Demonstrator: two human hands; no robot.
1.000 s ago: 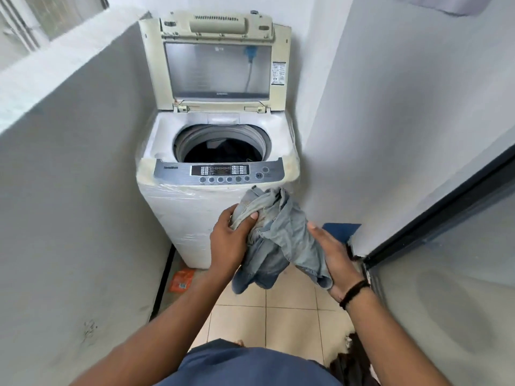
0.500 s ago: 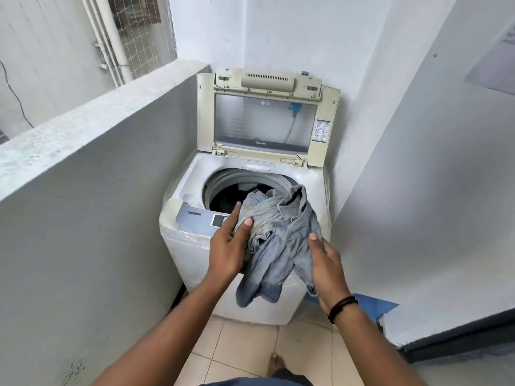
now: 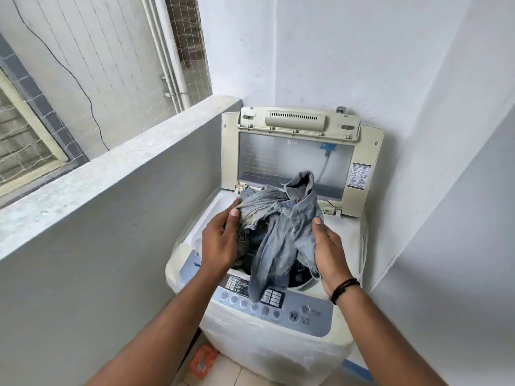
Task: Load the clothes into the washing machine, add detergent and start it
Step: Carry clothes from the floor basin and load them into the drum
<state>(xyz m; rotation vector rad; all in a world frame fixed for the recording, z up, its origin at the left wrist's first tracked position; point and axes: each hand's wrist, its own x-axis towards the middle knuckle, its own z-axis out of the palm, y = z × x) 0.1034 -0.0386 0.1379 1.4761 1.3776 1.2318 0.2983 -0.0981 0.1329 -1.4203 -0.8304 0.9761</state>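
Orange packet (image 3: 202, 358) lies on floor beside washing machine (image 3: 278, 349).

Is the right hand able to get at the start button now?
Probably not yet: the right hand holds the denim garment over the open tub. The start button itself lies uncovered on the panel, below that hand.

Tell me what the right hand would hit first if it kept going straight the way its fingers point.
The right hand points forward and up, and it already holds the denim garment. Straight beyond, the raised lid of the washing machine looks first in line, though depth is unclear.
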